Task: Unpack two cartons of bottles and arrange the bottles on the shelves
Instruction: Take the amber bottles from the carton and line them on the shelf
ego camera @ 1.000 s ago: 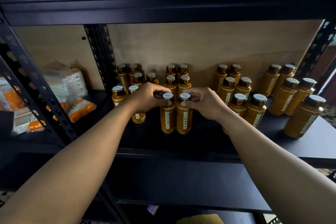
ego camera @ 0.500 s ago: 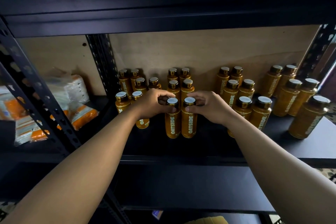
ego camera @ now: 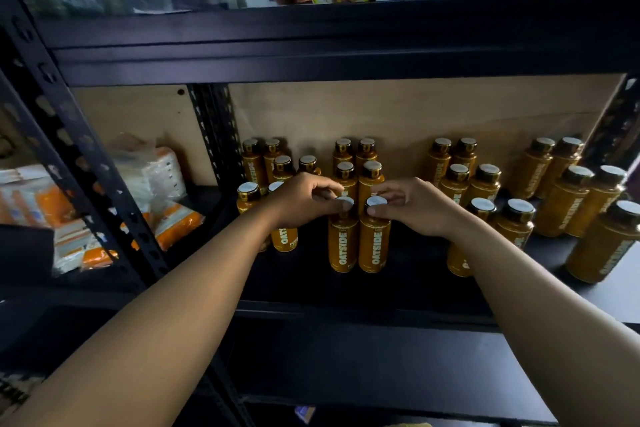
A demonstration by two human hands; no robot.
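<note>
Several brown OATSIDE bottles with pale caps stand in paired rows on the black shelf [ego camera: 398, 288]. At the front of the middle row stand two bottles side by side. My left hand [ego camera: 304, 199] pinches the cap of the left front bottle [ego camera: 343, 243]. The cap of the right front bottle [ego camera: 374, 243] is pinched by my right hand [ego camera: 412, 204]. Both bottles stand upright on the shelf. No carton is in view.
More bottle rows stand at the left [ego camera: 277, 163], the right [ego camera: 460, 173] and the far right [ego camera: 588, 198]. A black upright post [ego camera: 214, 135] divides off a left bay with orange-and-white packets [ego camera: 166, 218]. The shelf above [ego camera: 311, 28] carries snack packs.
Both hands stay on the two front bottle caps. The view has tilted up a little, so the upper shelf's goods show more.
</note>
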